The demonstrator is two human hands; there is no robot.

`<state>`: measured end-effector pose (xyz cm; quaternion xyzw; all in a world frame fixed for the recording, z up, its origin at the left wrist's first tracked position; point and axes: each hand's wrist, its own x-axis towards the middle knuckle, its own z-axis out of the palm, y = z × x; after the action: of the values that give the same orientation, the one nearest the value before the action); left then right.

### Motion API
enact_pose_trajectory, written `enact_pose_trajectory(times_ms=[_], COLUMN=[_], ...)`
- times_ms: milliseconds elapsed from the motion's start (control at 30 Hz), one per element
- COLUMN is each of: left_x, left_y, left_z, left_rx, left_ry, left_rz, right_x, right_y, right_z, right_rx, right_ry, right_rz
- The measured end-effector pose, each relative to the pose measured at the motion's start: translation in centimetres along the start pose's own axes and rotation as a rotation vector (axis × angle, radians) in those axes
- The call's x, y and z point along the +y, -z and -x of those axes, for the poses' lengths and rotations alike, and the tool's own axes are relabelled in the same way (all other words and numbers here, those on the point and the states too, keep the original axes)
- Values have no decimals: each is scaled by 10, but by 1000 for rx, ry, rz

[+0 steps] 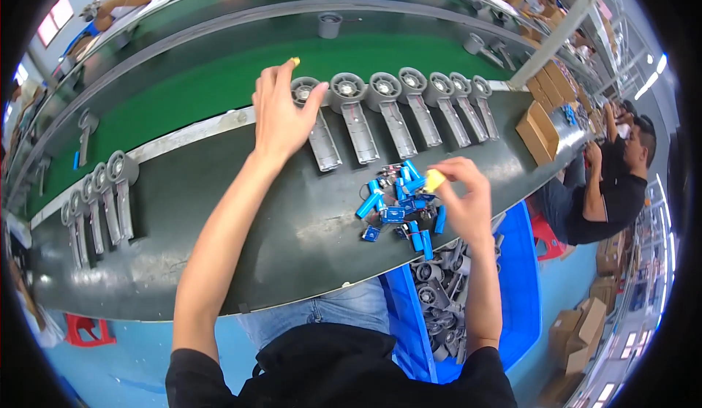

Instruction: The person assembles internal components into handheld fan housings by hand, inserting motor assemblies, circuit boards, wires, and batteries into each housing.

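Observation:
My left hand [284,119] is spread over the round head of the leftmost grey handheld-fan housing [324,145] in the row, thumb and fingers apart. Whether it touches the head I cannot tell. A small yellow piece or cover shows at one of its fingertips. Beside the row, my right hand [468,196] has its thumb and fingers pinched together above a pile of blue battery cells [426,243] and small circuit boards [393,214]. Something yellow [434,180] sits at those fingertips. One blue cell lies against them; whether it is gripped is unclear.
Several more grey housings [117,189] stand at the left of the dark bench [292,247]. Beyond its pale edge runs a green conveyor [190,79]. A blue bin [523,291] of grey fan parts is at my right. An open cardboard box [537,134] and a seated person [614,181] are farther right.

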<state>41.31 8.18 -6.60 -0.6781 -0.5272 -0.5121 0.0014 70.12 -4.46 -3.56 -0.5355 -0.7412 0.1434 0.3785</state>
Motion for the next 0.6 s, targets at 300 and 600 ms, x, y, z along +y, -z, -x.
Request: enact_pose_trajectory(times_ms=[300,600], left_x=[-36,-31], left_y=[10,110], left_z=[10,48], left_rx=[-393,-488], left_ry=[220,118], left_rz=[273,70], right_x=[-41,-82], right_y=[-44,-27], right_z=[-113,-49], right_rx=[-123,-705], right_ry=[52,-2], right_rz=[137,59])
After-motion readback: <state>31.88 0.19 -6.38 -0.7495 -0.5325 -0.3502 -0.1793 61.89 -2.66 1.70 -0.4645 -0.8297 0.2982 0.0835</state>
